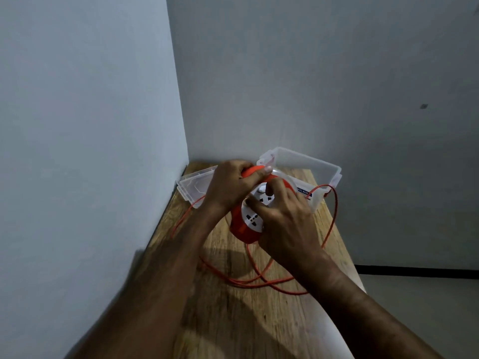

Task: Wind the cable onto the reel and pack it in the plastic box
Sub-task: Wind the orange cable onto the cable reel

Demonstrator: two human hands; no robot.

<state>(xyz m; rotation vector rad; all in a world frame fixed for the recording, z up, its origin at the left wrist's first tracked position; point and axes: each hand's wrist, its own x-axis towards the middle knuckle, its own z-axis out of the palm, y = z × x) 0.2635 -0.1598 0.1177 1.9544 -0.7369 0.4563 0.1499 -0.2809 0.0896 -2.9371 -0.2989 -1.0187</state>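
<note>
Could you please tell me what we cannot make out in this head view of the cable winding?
- Reel: its handle is hidden under the left hand.
- Socket face: partly covered by the right hand.
- Cable: its plug end cannot be made out.
- Plastic box label: too small to read fully.

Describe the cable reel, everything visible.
The cable reel is a round orange plastic drum with a white face carrying multi-pin sockets. It is held tilted above the wooden table, in front of the open clear plastic box. The left hand grips its upper orange rim; the right hand lies across the white face. Orange cable trails from it in loose loops, largely unwound.
</note>
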